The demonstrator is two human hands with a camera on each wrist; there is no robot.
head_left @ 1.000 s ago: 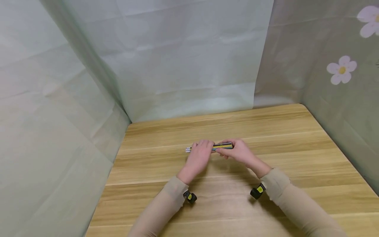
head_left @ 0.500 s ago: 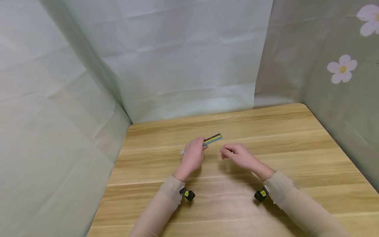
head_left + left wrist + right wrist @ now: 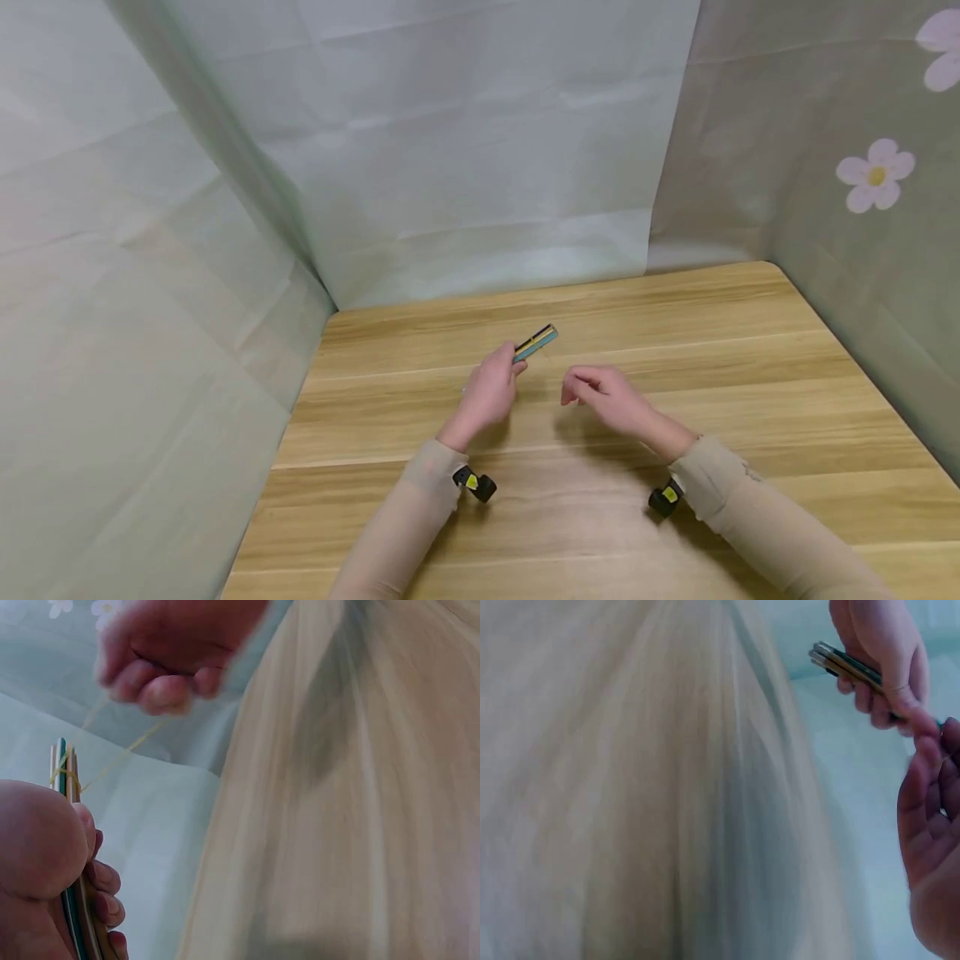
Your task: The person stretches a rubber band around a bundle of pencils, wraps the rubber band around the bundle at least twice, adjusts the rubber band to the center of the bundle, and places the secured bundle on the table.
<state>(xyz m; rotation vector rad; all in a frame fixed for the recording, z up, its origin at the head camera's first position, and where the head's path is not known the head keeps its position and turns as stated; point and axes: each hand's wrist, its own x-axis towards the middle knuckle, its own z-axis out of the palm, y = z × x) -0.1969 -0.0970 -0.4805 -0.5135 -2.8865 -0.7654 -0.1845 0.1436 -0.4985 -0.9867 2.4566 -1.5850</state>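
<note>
Head view shows the left hand (image 3: 491,387) curled round a bundle of pencils (image 3: 536,343), holding it above the worktop (image 3: 675,333) left of the right hand (image 3: 603,394), its banded end tilted toward the far right. Left wrist view shows a thin yellow band (image 3: 66,773) already round the bundle near that end, with stretched strands leading to the right hand, whose curled fingers appear to pinch them. By my judgement the banding is partly done: that stretched length does not yet lie against the pencils.
</note>
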